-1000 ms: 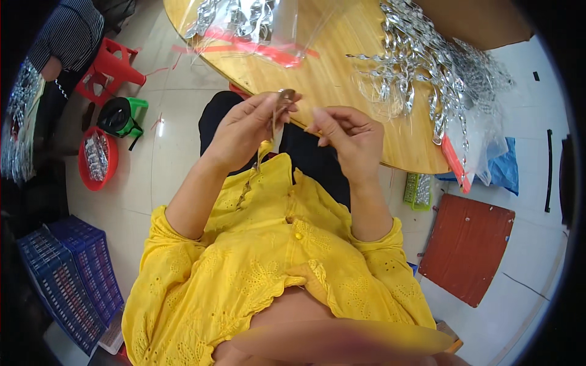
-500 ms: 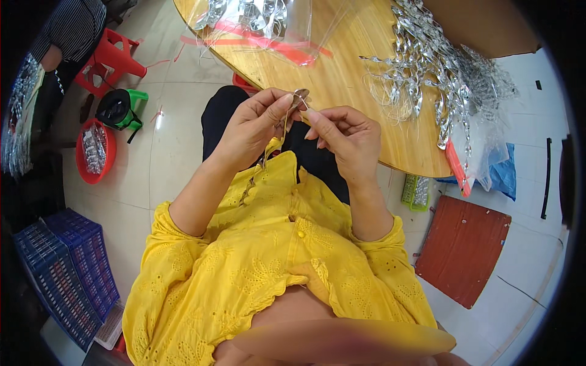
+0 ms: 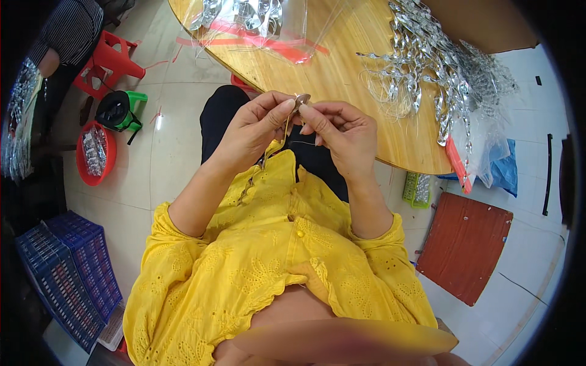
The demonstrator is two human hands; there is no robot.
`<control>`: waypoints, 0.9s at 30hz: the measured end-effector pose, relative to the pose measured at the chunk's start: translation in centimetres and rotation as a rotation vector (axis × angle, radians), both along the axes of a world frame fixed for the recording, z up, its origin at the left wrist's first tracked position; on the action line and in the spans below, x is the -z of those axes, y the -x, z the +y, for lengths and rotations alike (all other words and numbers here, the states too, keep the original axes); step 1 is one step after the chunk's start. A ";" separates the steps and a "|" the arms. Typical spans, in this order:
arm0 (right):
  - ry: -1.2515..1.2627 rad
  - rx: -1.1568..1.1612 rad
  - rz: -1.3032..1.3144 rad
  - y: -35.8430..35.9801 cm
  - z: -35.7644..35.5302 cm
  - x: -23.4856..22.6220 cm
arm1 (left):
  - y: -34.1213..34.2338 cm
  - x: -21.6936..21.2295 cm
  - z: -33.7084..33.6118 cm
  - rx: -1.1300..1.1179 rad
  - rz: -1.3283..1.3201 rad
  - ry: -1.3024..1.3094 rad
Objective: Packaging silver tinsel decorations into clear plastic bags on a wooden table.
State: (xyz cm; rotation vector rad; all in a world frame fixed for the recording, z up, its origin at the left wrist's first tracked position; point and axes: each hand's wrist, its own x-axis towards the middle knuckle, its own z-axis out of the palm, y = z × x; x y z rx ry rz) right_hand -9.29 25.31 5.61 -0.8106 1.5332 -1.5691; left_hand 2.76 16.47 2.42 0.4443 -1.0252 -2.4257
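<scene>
My left hand (image 3: 259, 122) is closed in a pinch near the table's front edge, thumb against fingers. It grips the upper end of a twisted shiny metal strip (image 3: 301, 100), whose narrow spiral tail hangs past my palm toward my lap. My right hand (image 3: 342, 125) meets it from the other side, thumb and forefinger pinched at the same end of the strip. A fine clear thread (image 3: 304, 143) shows faintly below the right fingertips. What exactly lies between the right fingertips is too small to make out.
A round wooden table (image 3: 342, 85) carries a heap of silver twisted strips (image 3: 427, 73) and a clear bag (image 3: 268, 24) with red tape. At left are a red basin (image 3: 111, 152), blue crates (image 3: 79, 262) and a red stool (image 3: 110, 58). A person sits at far left.
My right hand has shifted slightly left, bringing its fingertips against the strip's end beside my left thumb. The left hand has barely moved.
</scene>
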 end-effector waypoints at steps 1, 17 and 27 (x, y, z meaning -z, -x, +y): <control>0.000 -0.001 -0.001 -0.1 0.0 -0.1 | -0.1 0.2 0.0 0.014 -0.007 0.011; 0.023 -0.179 0.053 0.9 -0.3 -1.0 | 0.2 -0.8 0.8 -0.082 -0.097 -0.136; -0.310 -0.151 0.674 8.7 2.2 -3.5 | -0.2 -0.1 -3.4 -0.502 -0.259 0.779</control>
